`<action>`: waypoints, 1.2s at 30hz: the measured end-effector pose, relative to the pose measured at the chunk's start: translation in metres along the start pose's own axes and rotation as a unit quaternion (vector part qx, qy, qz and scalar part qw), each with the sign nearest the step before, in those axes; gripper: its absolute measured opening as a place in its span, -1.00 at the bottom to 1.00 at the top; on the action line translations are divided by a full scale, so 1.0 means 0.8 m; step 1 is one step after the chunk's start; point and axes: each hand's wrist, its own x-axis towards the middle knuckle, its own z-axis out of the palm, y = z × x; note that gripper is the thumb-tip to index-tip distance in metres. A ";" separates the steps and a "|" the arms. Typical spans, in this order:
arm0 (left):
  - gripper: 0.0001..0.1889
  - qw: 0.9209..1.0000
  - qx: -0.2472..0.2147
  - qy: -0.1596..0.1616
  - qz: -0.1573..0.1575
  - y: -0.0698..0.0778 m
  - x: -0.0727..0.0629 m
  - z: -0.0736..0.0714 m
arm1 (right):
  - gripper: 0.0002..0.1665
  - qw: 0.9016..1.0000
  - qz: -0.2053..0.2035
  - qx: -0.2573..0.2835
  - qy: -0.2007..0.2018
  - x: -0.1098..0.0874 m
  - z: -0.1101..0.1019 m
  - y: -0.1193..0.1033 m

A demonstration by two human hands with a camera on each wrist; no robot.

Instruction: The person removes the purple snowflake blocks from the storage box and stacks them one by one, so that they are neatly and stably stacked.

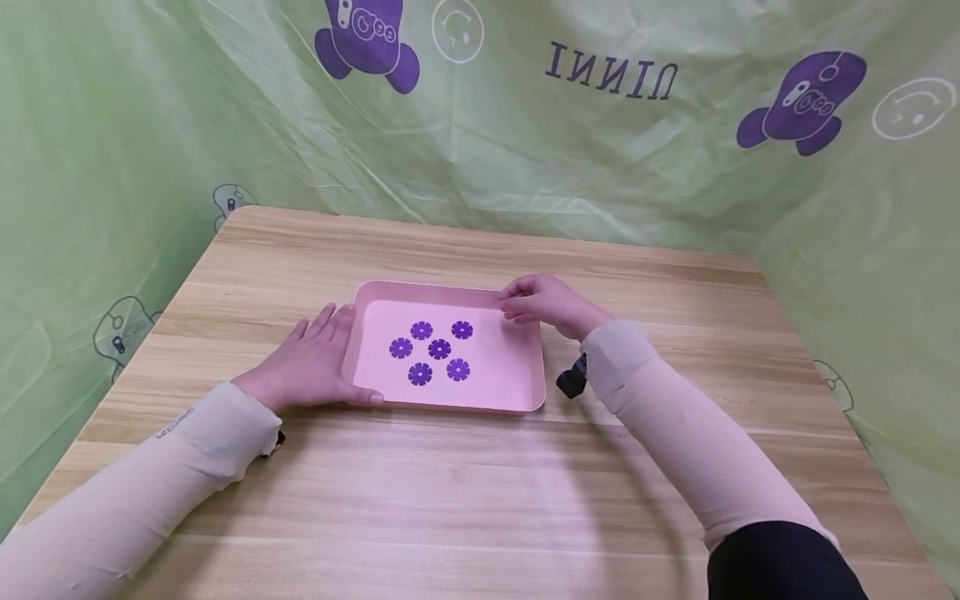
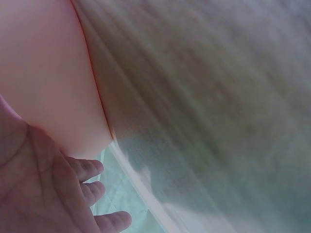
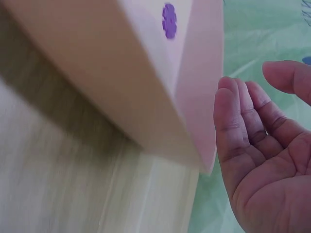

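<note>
Left hand (image 1: 311, 358) splayed against a smooth, round-cornered pink tray (image 1: 502, 387); right hand (image 1: 551, 302) loose, gripping nothing, at its far rim. Between them, six notched purple discs (image 1: 438, 349); wood-grain table (image 1: 712, 350) outside both.

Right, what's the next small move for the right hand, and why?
Probably let the right hand grip the right wall of the pink tray: that hand appears to hold nothing at the far right corner, while the left hand rests against the tray's left side.
</note>
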 end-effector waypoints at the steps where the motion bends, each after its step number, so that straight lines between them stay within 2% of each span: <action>1: 0.57 1.000 0.000 0.000 0.000 0.000 0.000 0.000 | -0.63 1.000 -0.001 -0.003 -0.005 0.003 0.004 -0.002; 5: 0.57 1.000 -0.003 0.001 -0.001 0.000 -0.001 0.000 | -0.65 1.000 0.002 -0.022 -0.021 0.015 0.019 -0.007; 12: 0.58 1.000 -0.007 0.000 0.001 0.000 0.000 0.000 | -0.69 0.996 0.041 -0.075 -0.024 0.033 0.040 -0.014; 18: 0.58 1.000 -0.007 -0.002 -0.002 0.001 0.000 0.001 | -0.72 0.994 0.066 -0.081 -0.028 0.041 0.056 -0.014; 26: 0.58 1.000 -0.009 0.001 0.001 0.001 0.000 0.003 | -0.77 0.987 0.067 -0.144 -0.006 0.041 0.069 -0.008; 36: 0.59 1.000 -0.008 0.004 0.000 -0.001 -0.001 0.001 | -0.71 0.975 0.047 -0.217 0.007 0.047 0.076 -0.007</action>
